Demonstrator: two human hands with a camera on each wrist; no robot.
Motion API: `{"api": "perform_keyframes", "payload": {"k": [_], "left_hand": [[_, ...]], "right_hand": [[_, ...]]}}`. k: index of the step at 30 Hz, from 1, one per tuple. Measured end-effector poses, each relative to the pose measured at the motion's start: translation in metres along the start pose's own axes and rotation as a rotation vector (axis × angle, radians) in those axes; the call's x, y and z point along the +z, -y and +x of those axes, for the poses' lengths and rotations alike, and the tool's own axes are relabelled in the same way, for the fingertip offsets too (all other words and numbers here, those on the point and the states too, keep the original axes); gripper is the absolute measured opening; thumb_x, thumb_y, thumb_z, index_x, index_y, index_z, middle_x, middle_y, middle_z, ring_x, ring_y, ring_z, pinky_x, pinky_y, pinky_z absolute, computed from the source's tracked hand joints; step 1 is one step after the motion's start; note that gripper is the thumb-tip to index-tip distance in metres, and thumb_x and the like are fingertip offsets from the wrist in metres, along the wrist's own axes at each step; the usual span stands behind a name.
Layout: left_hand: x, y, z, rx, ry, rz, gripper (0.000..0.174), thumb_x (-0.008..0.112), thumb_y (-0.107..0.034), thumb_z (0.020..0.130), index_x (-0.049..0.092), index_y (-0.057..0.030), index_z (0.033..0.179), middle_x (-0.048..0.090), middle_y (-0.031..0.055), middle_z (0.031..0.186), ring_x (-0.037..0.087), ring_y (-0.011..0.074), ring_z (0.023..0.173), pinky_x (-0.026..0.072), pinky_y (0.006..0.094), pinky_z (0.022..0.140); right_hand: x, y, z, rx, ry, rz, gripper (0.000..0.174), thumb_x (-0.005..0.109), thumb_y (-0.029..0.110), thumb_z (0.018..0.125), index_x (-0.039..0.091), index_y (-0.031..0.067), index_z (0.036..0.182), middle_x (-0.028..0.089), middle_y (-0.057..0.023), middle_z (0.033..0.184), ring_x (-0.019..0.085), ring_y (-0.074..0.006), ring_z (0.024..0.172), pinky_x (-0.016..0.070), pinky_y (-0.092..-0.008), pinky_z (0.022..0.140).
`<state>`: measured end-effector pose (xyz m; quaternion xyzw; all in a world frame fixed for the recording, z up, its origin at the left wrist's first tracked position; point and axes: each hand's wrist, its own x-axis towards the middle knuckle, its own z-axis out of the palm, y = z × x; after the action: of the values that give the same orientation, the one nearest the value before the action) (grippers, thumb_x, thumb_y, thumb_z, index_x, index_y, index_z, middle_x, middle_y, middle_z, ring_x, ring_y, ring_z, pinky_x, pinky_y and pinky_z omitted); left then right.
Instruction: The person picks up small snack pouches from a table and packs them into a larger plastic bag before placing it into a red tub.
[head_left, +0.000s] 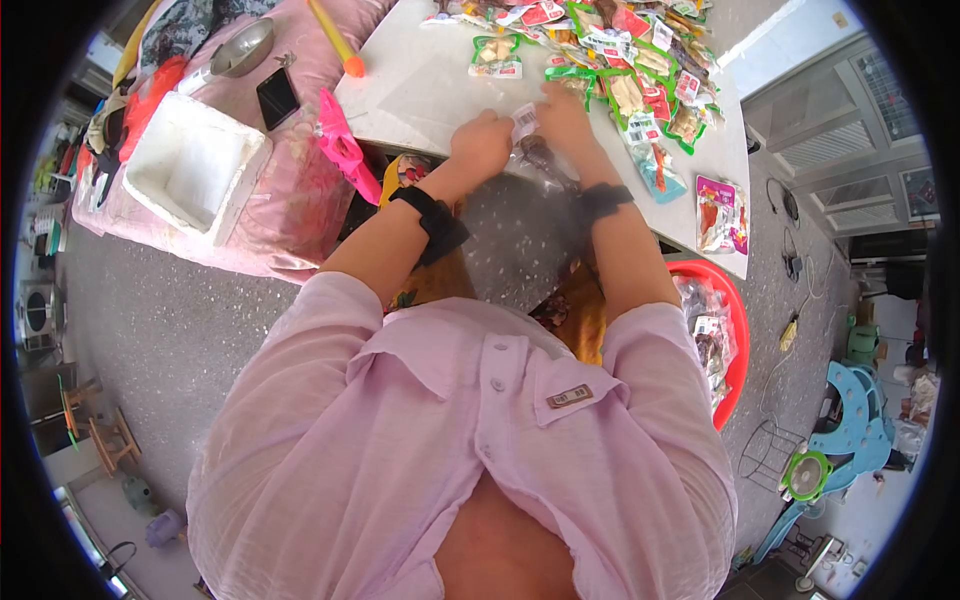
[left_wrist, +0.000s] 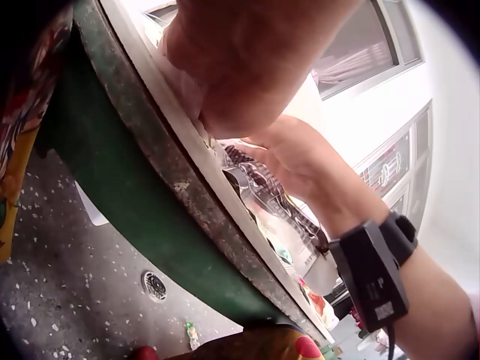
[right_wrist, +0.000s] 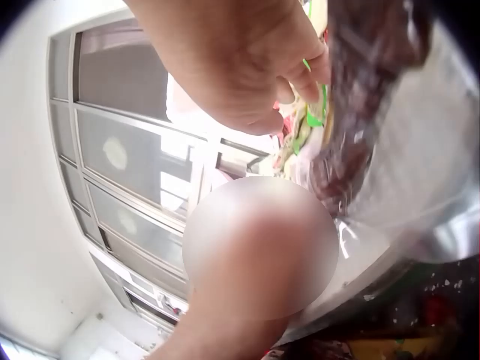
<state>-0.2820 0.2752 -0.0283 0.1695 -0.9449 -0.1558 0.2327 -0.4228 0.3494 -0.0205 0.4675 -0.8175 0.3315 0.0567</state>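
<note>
Between the hands at the table's near edge is a clear plastic bag with dark brown contents (head_left: pixel 537 150) and a white label (head_left: pixel 524 121). My left hand (head_left: pixel 483 142) grips the bag's left side with curled fingers; it appears blurred in the right wrist view. My right hand (head_left: pixel 565 118) is at the bag's right edge, fingers bent toward the plastic. In the right wrist view, the dark contents (right_wrist: pixel 356 112) fill the plastic close beside the right fingers (right_wrist: pixel 304 82). The right thumb is hidden there. Both wrists wear black straps.
Several small food packets (head_left: pixel 625 90) are heaped on the white table (head_left: pixel 410 85). A purple-and-white packet (head_left: pixel 722 215) lies near its right corner. Below stands a red basin (head_left: pixel 735 350) of clear packs. On the pink cloth at left are a white foam box (head_left: pixel 195 165) and a phone (head_left: pixel 278 98).
</note>
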Motion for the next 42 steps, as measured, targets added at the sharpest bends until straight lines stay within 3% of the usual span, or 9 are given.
{"api": "perform_keyframes", "payload": {"k": [2,4,6,11,17,26,36,38,42], "left_hand": [[-0.002,0.0,0.002,-0.018,0.038,0.032,0.009,0.046,-0.014,0.072,0.051,-0.0063,0.073,0.05,0.011,0.075,0.053,0.0286,0.069,0.0433,0.0384,0.059],[-0.002,-0.001,0.001,-0.023,0.052,0.046,0.011,0.046,-0.015,0.073,0.051,-0.0063,0.074,0.05,0.011,0.077,0.053,0.0287,0.07,0.0435,0.0384,0.06],[-0.005,-0.003,0.002,-0.045,0.067,0.03,0.01,0.046,-0.014,0.072,0.054,-0.0075,0.075,0.051,0.0107,0.077,0.053,0.028,0.07,0.0433,0.0382,0.06],[-0.002,-0.003,0.001,-0.042,0.056,0.005,0.011,0.046,-0.015,0.073,0.054,-0.0075,0.076,0.051,0.0109,0.077,0.053,0.028,0.071,0.0431,0.0385,0.06],[-0.003,0.001,0.0,-0.054,0.026,-0.046,0.012,0.046,-0.017,0.074,0.052,-0.0064,0.076,0.051,0.0123,0.076,0.052,0.03,0.07,0.0424,0.039,0.061],[-0.022,-0.005,-0.006,0.012,-0.052,-0.169,0.01,0.046,-0.015,0.073,0.05,-0.0065,0.073,0.051,0.0127,0.073,0.051,0.0317,0.068,0.0408,0.0408,0.058],[-0.025,-0.021,-0.01,0.134,-0.022,-0.246,0.01,0.045,-0.016,0.075,0.05,-0.007,0.075,0.051,0.0126,0.074,0.051,0.0324,0.07,0.0414,0.0409,0.058],[-0.024,-0.022,-0.012,0.141,-0.002,-0.271,0.011,0.045,-0.017,0.075,0.05,-0.0072,0.075,0.051,0.0131,0.073,0.051,0.0328,0.069,0.041,0.0413,0.058],[-0.031,-0.024,-0.011,0.118,0.018,-0.253,0.012,0.045,-0.018,0.075,0.05,-0.0076,0.075,0.05,0.0139,0.072,0.051,0.0337,0.068,0.0404,0.0421,0.057]], "right_hand": [[-0.025,-0.003,-0.019,-0.035,-0.173,-0.083,0.032,0.051,0.018,0.071,0.05,-0.0021,0.096,0.055,-0.0208,0.087,0.051,-0.0354,0.084,0.0403,-0.0389,0.074],[-0.053,-0.003,-0.043,0.196,-0.076,-0.077,0.04,0.054,0.026,0.071,0.049,-0.0041,0.096,0.055,-0.0219,0.087,0.052,-0.0364,0.081,0.0409,-0.039,0.072],[-0.075,-0.003,-0.076,0.378,-0.018,-0.006,0.044,0.056,0.029,0.071,0.048,-0.0046,0.098,0.055,-0.0213,0.085,0.055,-0.0294,0.078,0.0433,-0.0352,0.066],[-0.093,0.038,-0.136,0.845,0.027,0.778,0.046,0.058,0.02,0.074,0.039,-0.0044,0.107,0.055,-0.0113,0.079,0.053,-0.0124,0.065,0.0432,-0.0224,0.054],[-0.051,0.045,-0.128,0.696,-0.197,1.005,0.031,0.054,0.01,0.075,0.039,-0.0015,0.1,0.053,-0.0052,0.073,0.051,-0.0108,0.057,0.041,-0.0206,0.045],[-0.089,0.057,-0.104,0.61,0.067,0.917,0.02,0.052,0.007,0.075,0.044,0.0025,0.092,0.051,-0.0028,0.07,0.05,-0.0086,0.056,0.0392,-0.0196,0.042],[-0.013,0.041,-0.089,0.714,-0.066,1.462,0.017,0.05,0.006,0.076,0.042,0.0025,0.09,0.051,-0.0077,0.079,0.053,-0.0165,0.064,0.0456,-0.0278,0.051],[0.022,0.027,-0.093,0.463,-0.089,1.3,0.017,0.05,0.007,0.077,0.041,0.0004,0.09,0.05,-0.0093,0.081,0.054,-0.0177,0.067,0.0462,-0.0286,0.052],[0.014,0.032,-0.075,0.282,-0.041,0.842,0.011,0.05,0.006,0.074,0.046,-0.0027,0.079,0.052,-0.0087,0.071,0.053,-0.0162,0.058,0.0447,-0.0272,0.046]]}}
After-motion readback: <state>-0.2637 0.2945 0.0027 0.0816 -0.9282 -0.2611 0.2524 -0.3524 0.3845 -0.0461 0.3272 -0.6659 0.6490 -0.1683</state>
